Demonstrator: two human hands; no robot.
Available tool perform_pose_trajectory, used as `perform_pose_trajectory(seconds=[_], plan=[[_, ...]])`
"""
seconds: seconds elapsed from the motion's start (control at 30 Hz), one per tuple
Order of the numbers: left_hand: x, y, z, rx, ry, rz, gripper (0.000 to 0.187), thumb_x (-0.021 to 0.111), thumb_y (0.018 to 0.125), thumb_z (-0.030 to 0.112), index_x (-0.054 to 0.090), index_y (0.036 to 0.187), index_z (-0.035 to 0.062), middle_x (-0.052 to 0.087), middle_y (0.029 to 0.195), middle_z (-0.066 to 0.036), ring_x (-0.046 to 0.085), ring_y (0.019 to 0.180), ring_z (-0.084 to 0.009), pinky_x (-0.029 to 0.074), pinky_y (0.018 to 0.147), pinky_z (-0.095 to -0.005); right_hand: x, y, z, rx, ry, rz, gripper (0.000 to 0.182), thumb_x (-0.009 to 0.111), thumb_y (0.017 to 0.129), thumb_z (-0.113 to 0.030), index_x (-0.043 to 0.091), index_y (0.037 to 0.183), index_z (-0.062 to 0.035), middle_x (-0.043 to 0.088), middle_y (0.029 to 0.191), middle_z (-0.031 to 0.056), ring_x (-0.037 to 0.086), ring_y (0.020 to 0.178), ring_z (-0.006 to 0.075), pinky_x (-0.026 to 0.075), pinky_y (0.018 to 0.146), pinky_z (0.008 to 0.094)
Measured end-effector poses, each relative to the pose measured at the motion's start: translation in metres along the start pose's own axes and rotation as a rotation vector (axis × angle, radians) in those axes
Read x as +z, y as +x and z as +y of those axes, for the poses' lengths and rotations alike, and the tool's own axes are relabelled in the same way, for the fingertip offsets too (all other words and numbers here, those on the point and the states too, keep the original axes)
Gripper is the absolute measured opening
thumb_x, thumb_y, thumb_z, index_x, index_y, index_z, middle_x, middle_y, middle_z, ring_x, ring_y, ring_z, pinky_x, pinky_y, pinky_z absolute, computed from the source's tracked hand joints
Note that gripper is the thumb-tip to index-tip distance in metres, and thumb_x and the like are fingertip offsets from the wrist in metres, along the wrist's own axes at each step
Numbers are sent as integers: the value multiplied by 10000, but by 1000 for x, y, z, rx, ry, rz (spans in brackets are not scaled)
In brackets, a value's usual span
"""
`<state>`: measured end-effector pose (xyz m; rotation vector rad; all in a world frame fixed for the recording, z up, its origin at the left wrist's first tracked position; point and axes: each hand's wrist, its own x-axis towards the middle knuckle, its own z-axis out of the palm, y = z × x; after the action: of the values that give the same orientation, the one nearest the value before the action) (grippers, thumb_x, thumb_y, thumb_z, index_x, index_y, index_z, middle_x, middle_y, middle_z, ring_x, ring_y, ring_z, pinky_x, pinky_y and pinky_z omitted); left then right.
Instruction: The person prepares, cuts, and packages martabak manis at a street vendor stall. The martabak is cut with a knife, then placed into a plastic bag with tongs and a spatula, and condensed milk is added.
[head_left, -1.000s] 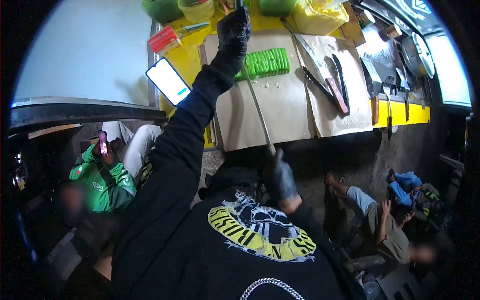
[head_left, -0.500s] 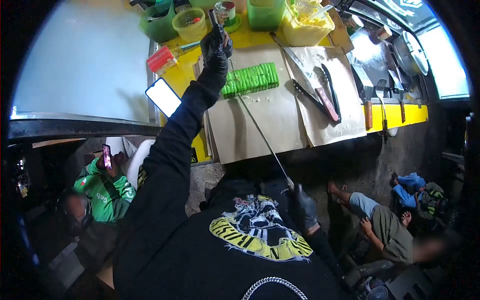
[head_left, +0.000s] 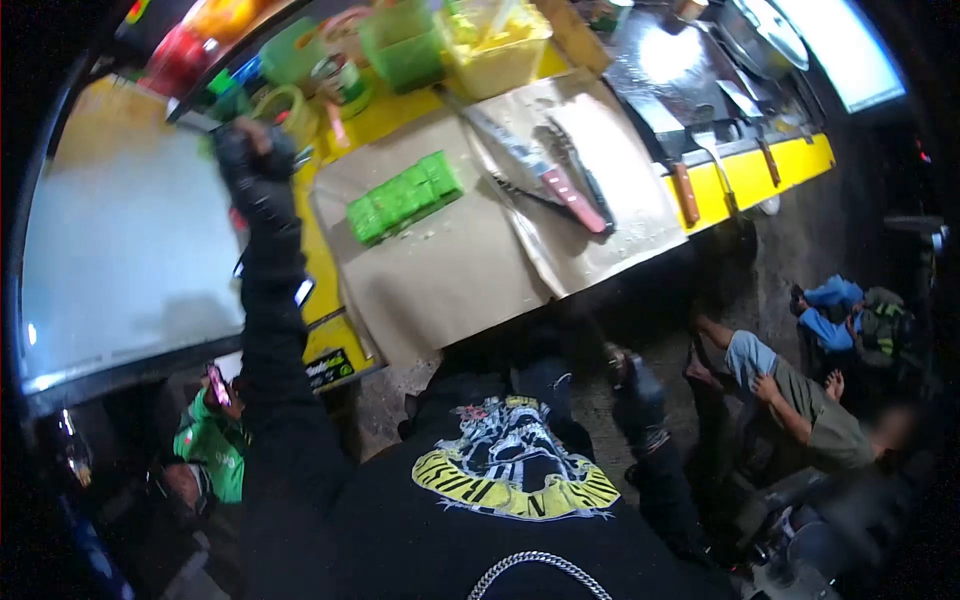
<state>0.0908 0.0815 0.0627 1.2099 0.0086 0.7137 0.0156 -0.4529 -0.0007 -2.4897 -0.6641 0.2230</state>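
Observation:
My left hand, in a black glove, is raised at the upper left near the tubs, its fingers closed round a metal object whose shape is blurred. My right hand, also gloved, is low in front of the table with curled fingers; what it holds is too dark to make out. A sliced green block lies on brown paper, with small crumbs beside it. To its right rest a knife with a reddish handle and dark tongs. Neither hand touches the block.
Green tubs, a can and a yellow-filled container line the back. A pale panel is at left. Spatulas and a pot are at right. One person sits lower left; others sit lower right.
The view has turned and shifted. My left hand has moved left, away from above the green block. My right hand has moved away from the block; the long thin blade no longer shows over the paper.

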Motion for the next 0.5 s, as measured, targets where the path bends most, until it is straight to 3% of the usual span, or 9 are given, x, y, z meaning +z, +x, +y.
perform_pose_trajectory(seconds=[0.07,0.13,0.17,0.2,0.23,0.27,0.3,0.37,0.5], plan=[[42,10,27,121,98,120,367,370,1003,365,325,706,154,235,595,44,249,523,-82,227,492,-265,-38,34,47,-80,-146,188,275,551,913,-99,568,1186,-63,632,998,195,634,792,382,514,681,402],[77,13,-26,167,-17,63,305,366,1008,314,425,760,148,364,656,18,394,594,-111,359,561,-270,-52,88,78,-96,-236,267,329,596,879,-118,553,1202,-69,616,1009,197,627,799,388,513,681,405],[114,-12,-70,325,353,-228,122,504,915,235,509,878,119,469,836,-44,476,809,-184,403,732,-300,-50,114,93,0,-186,253,358,617,860,-127,548,1207,-73,607,1017,202,624,807,392,512,676,412],[170,-36,-112,478,728,-510,193,642,822,156,592,996,90,573,1016,-106,559,1024,-257,446,902,-329,-30,142,122,32,-311,229,371,611,879,-198,523,1231,-119,596,1033,167,640,776,351,523,609,411],[251,-15,-91,246,787,-1088,373,703,693,102,584,1045,73,583,1036,-127,577,987,-292,464,868,-356,-11,167,148,49,-437,203,387,605,898,-269,497,1255,-166,586,1050,133,655,745,309,533,542,409],[284,-21,-159,560,622,-1317,428,671,678,100,582,1097,104,580,1036,-127,580,949,-289,477,849,-376,-3,187,146,164,-453,129,393,591,896,-235,489,1267,-156,571,1046,153,646,802,315,536,584,392],[307,-32,-186,591,833,-1451,436,647,678,133,583,1109,128,573,1023,-99,578,940,-258,487,824,-371,21,194,183,40,-375,185,394,580,894,-196,487,1273,-143,558,1038,167,636,831,316,534,622,388],[309,-54,-253,600,878,-1477,374,578,753,160,563,1126,143,545,1039,-86,563,962,-259,490,843,-356,43,202,204,-141,-254,244,443,539,892,-81,457,1327,-94,533,1037,194,597,930,337,519,731,390],[295,-86,-290,377,932,-1247,319,557,846,226,565,1135,91,560,1065,-134,570,967,-289,514,818,-390,-1,207,174,-85,156,69,635,672,777,-31,457,1373,-75,551,1112,209,562,1000,369,481,860,398]])
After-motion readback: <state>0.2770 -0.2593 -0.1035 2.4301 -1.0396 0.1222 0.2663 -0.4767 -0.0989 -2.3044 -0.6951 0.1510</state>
